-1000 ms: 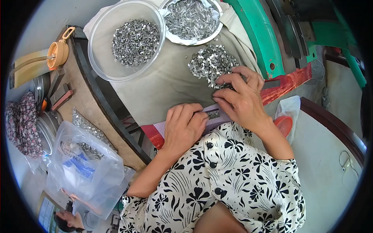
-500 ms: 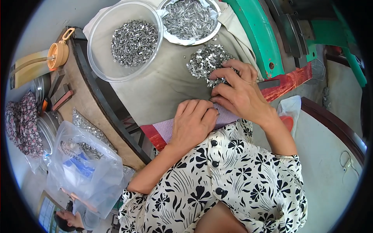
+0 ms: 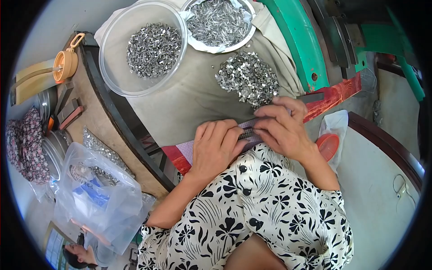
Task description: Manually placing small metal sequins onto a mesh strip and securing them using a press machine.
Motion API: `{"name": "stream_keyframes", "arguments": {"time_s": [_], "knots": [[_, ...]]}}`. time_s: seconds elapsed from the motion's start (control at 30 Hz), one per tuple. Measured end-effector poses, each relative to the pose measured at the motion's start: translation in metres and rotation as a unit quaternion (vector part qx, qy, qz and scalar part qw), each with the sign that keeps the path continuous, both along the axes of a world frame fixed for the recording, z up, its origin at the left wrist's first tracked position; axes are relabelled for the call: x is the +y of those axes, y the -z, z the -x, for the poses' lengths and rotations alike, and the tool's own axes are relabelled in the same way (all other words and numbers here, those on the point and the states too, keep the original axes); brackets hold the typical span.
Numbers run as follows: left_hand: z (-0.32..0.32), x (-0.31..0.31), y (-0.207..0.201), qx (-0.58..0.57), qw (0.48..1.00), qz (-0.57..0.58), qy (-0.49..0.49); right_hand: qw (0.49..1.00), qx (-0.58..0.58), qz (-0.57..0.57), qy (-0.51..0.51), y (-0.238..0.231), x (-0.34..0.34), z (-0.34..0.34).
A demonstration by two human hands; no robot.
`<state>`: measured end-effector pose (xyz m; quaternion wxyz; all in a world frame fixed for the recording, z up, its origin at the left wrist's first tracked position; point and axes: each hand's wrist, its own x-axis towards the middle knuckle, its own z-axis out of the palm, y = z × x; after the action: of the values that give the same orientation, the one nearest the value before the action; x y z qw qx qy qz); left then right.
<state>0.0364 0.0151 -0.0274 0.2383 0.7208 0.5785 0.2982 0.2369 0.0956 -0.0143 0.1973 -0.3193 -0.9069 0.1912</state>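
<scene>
Metal strip (image 3: 250,133): lies on the grey cloth (image 3: 189,101) at the table's near edge, pinched between both hands. Left hand (image 3: 216,148) presses flat on its left part; right hand (image 3: 281,128) has its fingertips closed on small metal pieces at the strip. Loose pile (image 3: 247,76) just beyond is still sizeable, so I judge plenty is left. Clear bowl (image 3: 144,47) and white dish (image 3: 220,22) hold more pieces.

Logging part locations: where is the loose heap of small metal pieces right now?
In the head view, the loose heap of metal pieces lies on the grey cloth, above the right hand and below the white bowl.
</scene>
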Motion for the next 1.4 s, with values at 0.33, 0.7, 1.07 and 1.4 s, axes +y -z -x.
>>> {"name": "stream_keyframes", "arguments": {"time_s": [0.33,0.7,1.07,1.4], "knots": [[0.007,-0.007,-0.002,-0.016,0.999,0.026,-0.019,0.997,-0.047,-0.062,-0.012,0.0,-0.016,0.0],[0.011,-0.009,-0.003,-0.011,0.999,0.024,-0.03,0.995,-0.068,-0.069,-0.007,-0.004,-0.019,0.01],[0.013,-0.008,-0.003,-0.022,0.998,0.048,-0.016,0.97,-0.178,-0.167,0.013,-0.02,-0.03,0.02],[0.031,-0.023,-0.007,-0.022,0.997,0.042,-0.063,0.993,-0.079,-0.081,0.028,-0.018,-0.027,0.013]]}}
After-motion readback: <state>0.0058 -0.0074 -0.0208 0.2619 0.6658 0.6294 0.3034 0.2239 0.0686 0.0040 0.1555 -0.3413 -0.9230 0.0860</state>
